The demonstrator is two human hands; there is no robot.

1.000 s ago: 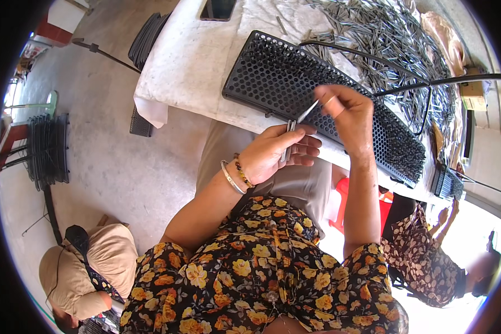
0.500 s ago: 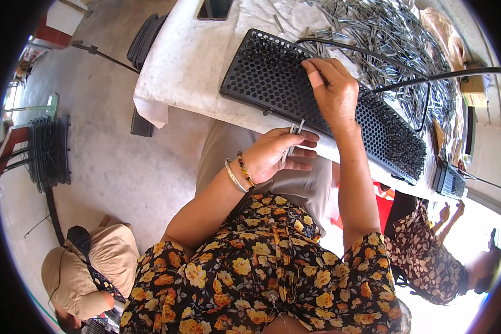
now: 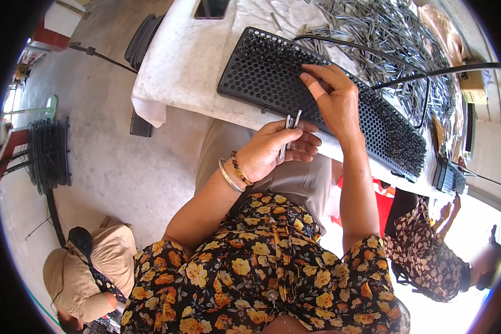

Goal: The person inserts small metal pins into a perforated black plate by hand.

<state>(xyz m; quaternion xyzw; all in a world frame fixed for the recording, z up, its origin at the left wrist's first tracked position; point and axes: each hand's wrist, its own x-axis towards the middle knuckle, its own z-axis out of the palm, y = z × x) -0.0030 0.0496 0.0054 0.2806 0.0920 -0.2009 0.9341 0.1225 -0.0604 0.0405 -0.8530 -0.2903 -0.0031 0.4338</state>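
Observation:
My left hand is just off the table's front edge, with a few thin grey rods pinched between thumb and fingers. Its other fingers stretch out to the right. Over a long black tray full of round holes hovers my right hand, thumb and forefinger closed together at the holes. Whatever sits between those fingertips is too small to make out. Many holes along the tray's far side and right end hold dark upright pieces. The holes nearest me on the left look unfilled.
A big heap of loose grey rods lies behind the tray. A black bent metal bar crosses above it. A phone lies at the far left of the white-covered table. Other people sit at lower left and right; black trays hang at left.
My right hand has drawn back slightly toward me and down from the holes. My left hand has shifted a little left, the rods now tilted more upright.

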